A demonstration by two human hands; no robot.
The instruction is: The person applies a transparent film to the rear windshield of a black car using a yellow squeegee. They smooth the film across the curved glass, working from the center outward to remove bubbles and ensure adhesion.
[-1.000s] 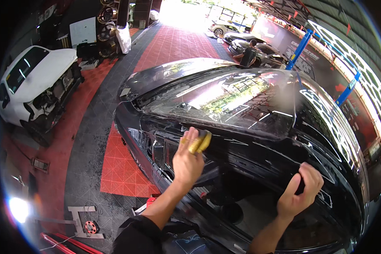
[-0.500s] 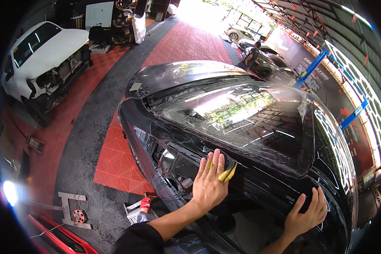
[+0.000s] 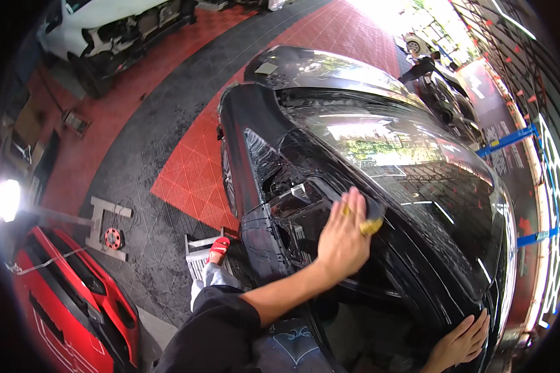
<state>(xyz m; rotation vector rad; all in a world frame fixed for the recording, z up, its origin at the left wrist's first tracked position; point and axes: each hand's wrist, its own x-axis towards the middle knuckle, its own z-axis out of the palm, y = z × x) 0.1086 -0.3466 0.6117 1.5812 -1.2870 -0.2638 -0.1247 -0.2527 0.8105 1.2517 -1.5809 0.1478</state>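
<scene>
My left hand (image 3: 345,239) presses a yellow and dark pad (image 3: 372,225) against the black pillar beside the windscreen, fingers lying along it. The pad may be a sponge or folded cloth; much of it is hidden under the fingers. The black car (image 3: 410,273) has a wet, streaky surface around the windscreen (image 3: 379,146). Lower right, my right hand (image 3: 463,340) rests flat on the roof edge, holding nothing. Below my left hand are the side window opening and the side mirror area (image 3: 298,199).
My foot in a red sandal (image 3: 219,245) stands on a metal step (image 3: 198,256). A red bumper (image 3: 74,298) lies lower left, near a bright lamp (image 3: 3,200). A white car with its front stripped (image 3: 118,28) stands far left. Another person (image 3: 422,65) is by a far car.
The view has turned, so the car appears further right and tilted. My left hand with the pad stays on the pillar, seemingly slightly further along it. My right hand still rests on the roof edge.
</scene>
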